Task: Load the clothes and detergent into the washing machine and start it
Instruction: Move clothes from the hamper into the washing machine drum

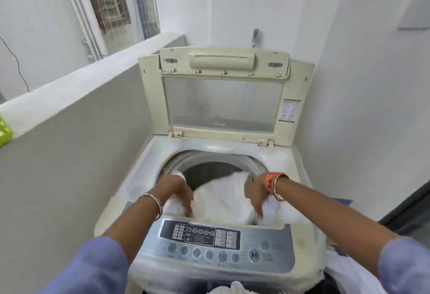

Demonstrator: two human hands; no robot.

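A cream top-loading washing machine (149, 161) stands in front of me with its lid (223, 100) raised upright. A bundle of white cloth (223, 198) lies across the front of the drum opening (209, 172). My left hand (179, 191) grips the cloth's left end, fingers curled down into it. At the cloth's right end my right hand (256, 198) grips the fabric near the drum rim. Both hands are blurred. The control panel (221, 245) with its buttons sits just below my wrists. No detergent is in view.
A low grey wall (76, 135) runs along the machine's left side, with a green object (4, 130) on its ledge. A white wall closes in on the right. More white cloth (235, 288) lies at the bottom edge, below the panel. A tap (255, 36) sticks up behind the lid.
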